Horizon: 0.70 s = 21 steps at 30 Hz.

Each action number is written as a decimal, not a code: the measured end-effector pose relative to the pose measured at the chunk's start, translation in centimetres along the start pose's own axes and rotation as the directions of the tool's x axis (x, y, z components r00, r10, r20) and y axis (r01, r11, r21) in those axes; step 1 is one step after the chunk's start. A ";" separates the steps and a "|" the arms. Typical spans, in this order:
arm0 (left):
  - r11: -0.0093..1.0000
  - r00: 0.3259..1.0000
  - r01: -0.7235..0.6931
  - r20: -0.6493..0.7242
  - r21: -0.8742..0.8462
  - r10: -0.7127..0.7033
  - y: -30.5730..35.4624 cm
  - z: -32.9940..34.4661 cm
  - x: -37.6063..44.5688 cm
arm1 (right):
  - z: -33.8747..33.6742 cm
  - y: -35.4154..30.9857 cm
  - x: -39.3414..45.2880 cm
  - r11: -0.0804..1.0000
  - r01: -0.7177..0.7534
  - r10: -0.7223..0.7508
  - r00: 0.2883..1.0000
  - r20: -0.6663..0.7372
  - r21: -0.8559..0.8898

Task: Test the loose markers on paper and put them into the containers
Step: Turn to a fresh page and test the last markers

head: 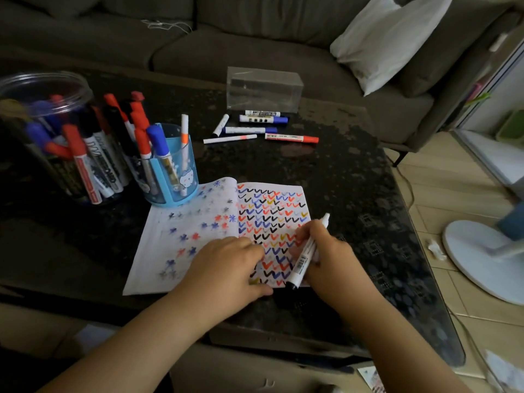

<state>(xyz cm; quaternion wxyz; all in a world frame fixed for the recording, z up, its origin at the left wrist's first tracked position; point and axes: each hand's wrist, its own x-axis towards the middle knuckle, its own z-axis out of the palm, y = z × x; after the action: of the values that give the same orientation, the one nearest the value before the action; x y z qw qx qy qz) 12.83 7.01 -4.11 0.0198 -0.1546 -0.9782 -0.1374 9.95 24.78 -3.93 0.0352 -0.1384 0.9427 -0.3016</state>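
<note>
Paper (198, 236) is pinned flat by the left hand (229, 265) so the right hand (320, 251) can grip a black marker (304, 256), tip seemingly down, at five o'clock; loose markers (255, 129) wait at twelve.

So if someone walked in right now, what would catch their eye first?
The open white notebook at the table's near edge, its right page filled with colourful tick marks, where the right hand holds a black-capped white marker. Then the clear round tub at far left, crammed with markers.

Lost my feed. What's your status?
Right hand grips black-capped marker. Left hand flat on notebook. Six markers loose. Nothing blocking.
</note>
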 end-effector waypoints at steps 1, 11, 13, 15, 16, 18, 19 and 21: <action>1.000 1.000 0.015 -0.002 -0.019 -0.015 -0.1 0.0 0.1 | -0.3 0.1 0.0 1.000 0.006 -0.006 1.000 -0.005 0.002; 0.987 0.999 -0.025 0.032 -0.158 0.031 -0.7 -0.3 0.0 | -3.0 1.2 -0.8 0.935 -0.021 0.060 0.993 -0.099 0.353; 0.981 0.996 -0.092 -0.002 -0.169 0.093 -0.8 -0.1 -0.2 | -3.2 1.4 -1.0 0.911 -0.052 0.095 0.992 -0.087 0.408; 0.976 0.991 -0.134 -0.034 -0.171 0.130 -0.8 0.0 -0.5 | -3.4 1.7 -1.3 0.901 -0.077 0.118 0.991 -0.069 0.428; 0.976 0.988 -0.151 -0.064 -0.158 0.143 -0.7 0.1 -0.5 | -3.5 1.9 -1.3 0.902 -0.102 0.140 0.988 -0.059 0.420; 0.980 0.978 -0.159 -0.154 -0.122 0.140 -0.6 0.5 -0.5 | -3.4 2.3 -1.1 0.907 -0.155 0.187 0.981 -0.044 0.391; 0.984 0.973 -0.142 -0.197 -0.112 0.118 -0.4 0.6 -0.5 | -3.3 2.6 -0.9 0.902 -0.177 0.204 0.979 -0.028 0.393; 0.988 0.963 -0.111 -0.256 -0.106 0.081 -0.1 0.8 -0.5 | -3.3 2.4 -0.7 0.872 -0.207 0.222 0.975 0.020 0.444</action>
<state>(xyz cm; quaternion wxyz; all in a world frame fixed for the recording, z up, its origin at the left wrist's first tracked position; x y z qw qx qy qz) 13.26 7.01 -4.93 0.1409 -0.1840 -0.9492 -0.2129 9.58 28.67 -2.67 0.0841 -0.0165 0.8590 -0.5048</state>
